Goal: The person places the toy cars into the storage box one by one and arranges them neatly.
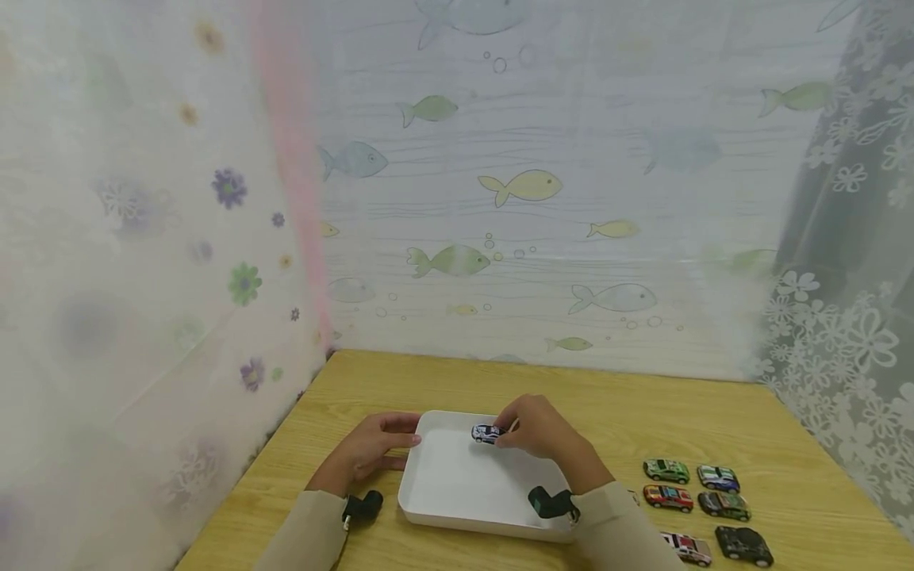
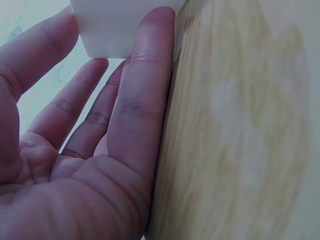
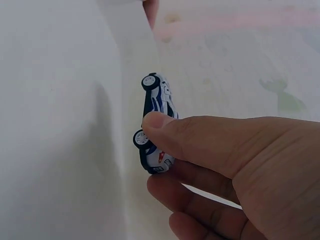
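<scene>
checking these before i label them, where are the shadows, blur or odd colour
Head: flat, slightly hazy light, the toy cars on the right small but distinct; left wrist: bluish cast, left hand dim against the paler backdrop, table grain blurred; right wrist: held car fairly crisp, soft shadow on the white tray, fish print behind out of focus.
</scene>
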`<state>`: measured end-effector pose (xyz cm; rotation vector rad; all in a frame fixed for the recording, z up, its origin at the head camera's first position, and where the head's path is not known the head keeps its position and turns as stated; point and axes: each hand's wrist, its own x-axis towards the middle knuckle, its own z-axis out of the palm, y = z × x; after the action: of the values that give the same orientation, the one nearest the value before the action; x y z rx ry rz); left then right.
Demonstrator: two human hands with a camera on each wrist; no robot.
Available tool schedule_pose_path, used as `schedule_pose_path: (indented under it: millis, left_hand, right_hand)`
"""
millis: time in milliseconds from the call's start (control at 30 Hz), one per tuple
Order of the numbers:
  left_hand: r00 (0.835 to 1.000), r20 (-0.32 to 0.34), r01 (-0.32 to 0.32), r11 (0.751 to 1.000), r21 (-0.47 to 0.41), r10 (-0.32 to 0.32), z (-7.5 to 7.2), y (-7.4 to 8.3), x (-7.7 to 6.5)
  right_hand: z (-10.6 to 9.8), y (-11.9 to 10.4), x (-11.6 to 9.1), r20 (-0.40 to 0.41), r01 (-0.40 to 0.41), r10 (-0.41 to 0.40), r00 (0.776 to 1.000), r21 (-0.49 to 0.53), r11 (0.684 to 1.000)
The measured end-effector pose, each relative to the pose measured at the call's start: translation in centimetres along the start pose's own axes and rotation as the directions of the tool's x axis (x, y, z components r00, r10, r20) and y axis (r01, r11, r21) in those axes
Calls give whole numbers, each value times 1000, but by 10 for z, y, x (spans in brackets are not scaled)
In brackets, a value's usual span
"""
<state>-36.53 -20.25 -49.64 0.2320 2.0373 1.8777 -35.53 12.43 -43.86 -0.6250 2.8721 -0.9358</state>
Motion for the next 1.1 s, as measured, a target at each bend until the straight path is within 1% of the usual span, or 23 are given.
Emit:
schedule_pose_path:
  millis: [200,433,567,833,967,1100]
  left_hand:
    - [1000,-2,-2,1000,5,2,0,0,0]
    - [1000,-4,4,1000,8,-4,1,1,-1]
    - [1000,1,1,1000,4,-1,1,1,-1]
    - [1000,-3,5,1000,8,-5,2,3,-2]
    - [1000,-9,8,1000,13,-8,2,3,-2]
    - [1000,-15,7,1000,16,-7,2,3,-2]
  right_hand:
    - [8,-2,5,18,2,-2,1000,13,1000]
    - [14,-7,11,36,22,-23,999,25,999]
    - [18,-9,14,39,6,-8,999,36,999]
    - [27,-13,21,31,8,-7,1000,-17,1000]
    - [29,-17,24,34,1,0,999,-24,1000]
    - [31,-19,26,37,10,-9,999,-38,999]
